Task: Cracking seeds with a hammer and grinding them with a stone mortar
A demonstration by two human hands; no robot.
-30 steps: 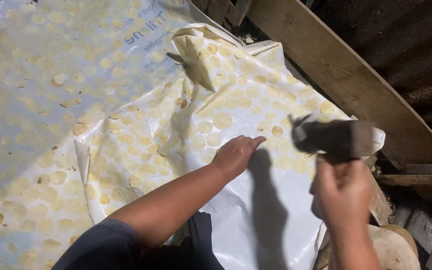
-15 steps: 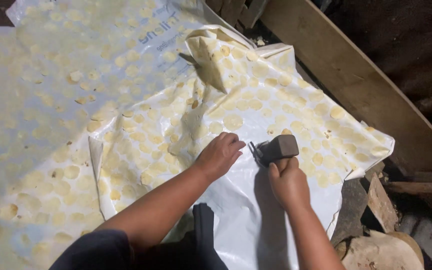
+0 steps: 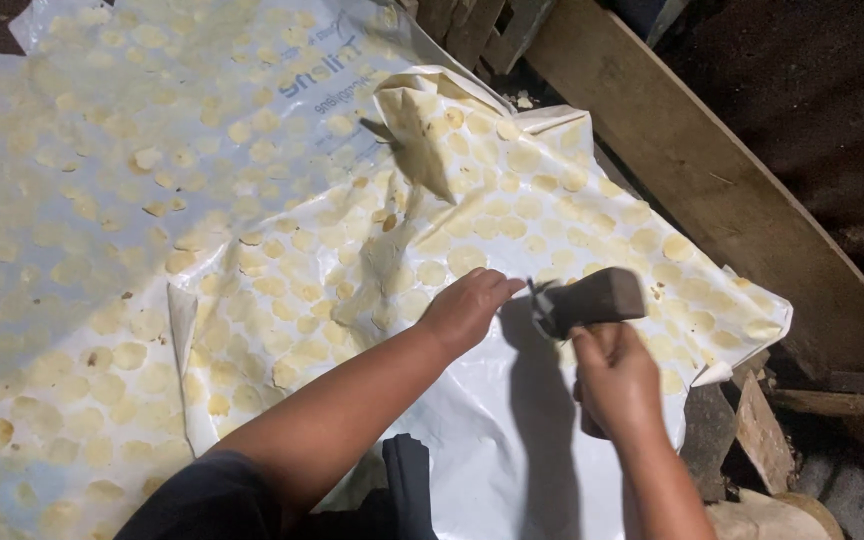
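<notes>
My left hand (image 3: 467,308) presses flat on the white plastic sheet (image 3: 512,440), my right hand (image 3: 614,380) clenches the mallet (image 3: 587,300) just beside it; most pale discs (image 3: 352,230) already lie flattened, bare sheet remains near me.

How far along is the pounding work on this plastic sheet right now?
Done: the plastic sheet is already covered with many flat pale discs, in loose rows across most of it. In hand: the right hand grips a dark mallet just above the sheet, while the left hand presses down beside its head. Left: a bare white stretch of sheet near the person has no discs yet.
</notes>
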